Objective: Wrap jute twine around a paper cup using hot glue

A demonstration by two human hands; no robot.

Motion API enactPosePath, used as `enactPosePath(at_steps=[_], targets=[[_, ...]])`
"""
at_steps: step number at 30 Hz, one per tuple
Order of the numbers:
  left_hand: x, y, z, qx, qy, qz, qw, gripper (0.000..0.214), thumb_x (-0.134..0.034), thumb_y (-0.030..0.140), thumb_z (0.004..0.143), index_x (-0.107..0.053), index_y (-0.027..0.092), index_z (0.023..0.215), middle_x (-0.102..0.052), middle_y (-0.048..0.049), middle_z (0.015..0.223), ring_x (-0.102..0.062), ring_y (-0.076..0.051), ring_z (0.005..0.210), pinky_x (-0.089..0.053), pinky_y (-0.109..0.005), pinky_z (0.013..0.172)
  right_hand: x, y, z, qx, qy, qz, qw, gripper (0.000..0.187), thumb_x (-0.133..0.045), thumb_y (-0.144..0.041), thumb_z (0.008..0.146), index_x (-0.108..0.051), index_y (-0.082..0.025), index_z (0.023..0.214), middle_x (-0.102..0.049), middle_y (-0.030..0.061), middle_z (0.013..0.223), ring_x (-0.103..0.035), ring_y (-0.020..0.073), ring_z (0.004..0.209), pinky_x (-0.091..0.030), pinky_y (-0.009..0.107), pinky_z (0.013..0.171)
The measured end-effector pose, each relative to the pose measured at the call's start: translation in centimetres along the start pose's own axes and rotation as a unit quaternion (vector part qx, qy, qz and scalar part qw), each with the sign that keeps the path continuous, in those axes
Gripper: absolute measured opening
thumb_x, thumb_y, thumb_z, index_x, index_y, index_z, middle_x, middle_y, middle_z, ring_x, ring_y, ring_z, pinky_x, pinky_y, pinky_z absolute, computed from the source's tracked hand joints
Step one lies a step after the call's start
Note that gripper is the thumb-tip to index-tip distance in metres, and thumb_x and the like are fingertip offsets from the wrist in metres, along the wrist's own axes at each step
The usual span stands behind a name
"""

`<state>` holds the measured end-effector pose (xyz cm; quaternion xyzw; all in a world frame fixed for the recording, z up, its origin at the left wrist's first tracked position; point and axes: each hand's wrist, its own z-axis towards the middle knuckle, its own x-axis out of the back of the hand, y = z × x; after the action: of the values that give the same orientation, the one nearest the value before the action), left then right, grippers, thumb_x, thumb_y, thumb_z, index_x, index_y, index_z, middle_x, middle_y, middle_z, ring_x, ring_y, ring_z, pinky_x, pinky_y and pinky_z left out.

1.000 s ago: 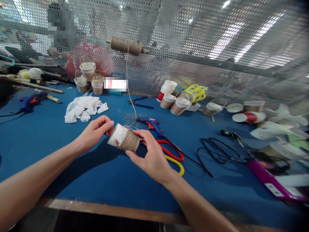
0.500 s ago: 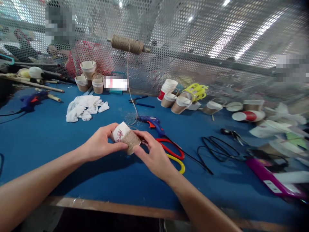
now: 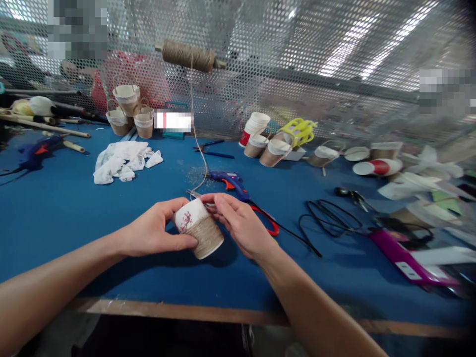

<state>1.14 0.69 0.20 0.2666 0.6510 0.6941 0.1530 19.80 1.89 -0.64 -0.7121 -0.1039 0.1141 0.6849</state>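
Note:
My left hand (image 3: 156, 233) grips a small paper cup (image 3: 199, 229), white with a red print near its base and wound with brown twine over its wider part. The cup lies tilted, base toward me-left. My right hand (image 3: 238, 223) has its fingers closed over the cup's far side, pinching the twine strand (image 3: 199, 148) where it meets the cup. That strand runs up to a twine spool (image 3: 188, 54) mounted on the perforated metal screen. A blue glue gun (image 3: 230, 181) and red-handled scissors (image 3: 267, 220) lie just behind my right hand.
On the blue table (image 3: 74, 213): white rag (image 3: 122, 161), blue pliers (image 3: 211, 148), finished twine cups (image 3: 128, 109), more cups (image 3: 267, 148), yellow plastic piece (image 3: 301, 131), black cable (image 3: 327, 223), purple box (image 3: 405, 255). A person in red sits behind the screen.
My left hand moved from the cup's base to gripping its side. Both hands brought the cup closer and turned it, and my right fingers shifted onto the twine at the cup's far side.

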Motion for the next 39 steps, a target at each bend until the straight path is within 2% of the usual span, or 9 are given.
enactPosePath(at_steps=[3,7,10,14,18,23,30,35,39], targets=[[0.2,0.1,0.0,0.007,-0.003,-0.052,0.999,0.024,-0.066,0.018,0.065,-0.051,0.016,0.084,-0.052,0.0025,0.074,-0.050,-0.010,0.067,-0.040,-0.021,0.062,0.2,-0.3,0.1,-0.018,-0.011,-0.017,1.000,0.028,-0.045,-0.042,0.085,-0.061,-0.019,0.090,-0.063,0.0048,0.096,-0.059,0.0137,0.078,-0.046,0.030,0.072],[0.5,0.3,-0.1,0.005,0.003,-0.100,0.995,0.027,-0.066,0.015,0.064,-0.051,0.017,0.085,-0.054,0.0018,0.074,-0.050,-0.010,0.067,-0.041,-0.021,0.064,0.3,-0.9,-0.2,0.022,0.021,-0.095,0.995,0.029,-0.042,-0.041,0.086,-0.061,-0.019,0.092,-0.062,0.0040,0.088,-0.054,0.0112,0.065,-0.043,0.026,0.060],[0.8,0.3,-0.1,0.002,0.007,-0.125,0.992,0.029,-0.067,0.014,0.062,-0.052,0.017,0.086,-0.055,0.0008,0.076,-0.051,-0.011,0.068,-0.042,-0.022,0.064,0.5,-1.4,-0.5,0.013,-0.025,-0.106,0.994,0.035,-0.037,-0.043,0.087,-0.059,-0.019,0.100,-0.060,0.0035,0.084,-0.046,0.0090,0.053,-0.038,0.024,0.049],[1.1,0.2,-0.3,-0.018,-0.023,-0.146,0.989,0.031,-0.069,0.015,0.063,-0.052,0.015,0.088,-0.056,0.0003,0.079,-0.052,-0.011,0.070,-0.042,-0.021,0.066,0.6,-1.6,-0.6,-0.015,-0.095,-0.125,0.987,0.037,-0.037,-0.047,0.087,-0.057,-0.017,0.096,-0.057,0.0025,0.078,-0.048,0.0099,0.055,-0.040,0.026,0.053],[1.1,0.3,-0.3,-0.013,-0.060,-0.143,0.988,0.031,-0.068,0.015,0.066,-0.051,0.015,0.092,-0.056,0.0009,0.080,-0.051,-0.010,0.070,-0.041,-0.020,0.066,1.0,-1.9,-0.5,0.004,-0.085,-0.167,0.982,0.034,-0.044,-0.048,0.083,-0.055,-0.017,0.075,-0.049,-0.0021,0.061,-0.044,0.0093,0.053,-0.036,0.024,0.051],[0.8,0.5,-0.2,0.018,-0.081,-0.087,0.993,0.026,-0.068,0.017,0.066,-0.051,0.014,0.085,-0.053,0.0017,0.075,-0.049,-0.010,0.067,-0.040,-0.020,0.063,1.9,-3.0,-0.6,0.050,-0.078,-0.160,0.983,0.025,-0.063,-0.037,0.072,-0.054,-0.016,0.063,-0.045,-0.0041,0.060,-0.038,0.0072,0.053,-0.032,0.023,0.051],[0.6,0.5,-0.2,0.043,-0.109,-0.043,0.992,0.027,-0.066,0.020,0.068,-0.050,0.014,0.089,-0.053,0.0013,0.076,-0.049,-0.011,0.069,-0.041,-0.022,0.064,2.7,-3.5,-0.5,0.073,-0.144,-0.233,0.959,0.012,-0.064,-0.026,0.072,-0.061,-0.016,0.065,-0.049,-0.0025,0.065,-0.045,0.0093,0.062,-0.037,0.024,0.059],[0.4,0.6,0.0,0.048,-0.108,-0.012,0.993,0.021,-0.062,0.027,0.072,-0.051,0.013,0.084,-0.052,0.0015,0.073,-0.047,-0.011,0.066,-0.038,-0.021,0.059,2.1,-3.1,-0.5,0.106,-0.082,-0.271,0.953,0.017,-0.058,-0.028,0.078,-0.055,-0.017,0.065,-0.048,-0.0025,0.066,-0.044,0.0094,0.061,-0.037,0.024,0.059],[0.0,0.4,0.2,0.066,-0.097,-0.009,0.993,0.020,-0.056,0.031,0.075,-0.050,0.013,0.078,-0.045,0.0037,0.065,-0.041,-0.009,0.057,-0.033,-0.020,0.053,1.3,-2.6,-0.5,0.159,-0.040,-0.312,0.936,0.018,-0.054,-0.028,0.082,-0.051,-0.017,0.067,-0.049,-0.0021,0.067,-0.044,0.0097,0.062,-0.037,0.024,0.059]])
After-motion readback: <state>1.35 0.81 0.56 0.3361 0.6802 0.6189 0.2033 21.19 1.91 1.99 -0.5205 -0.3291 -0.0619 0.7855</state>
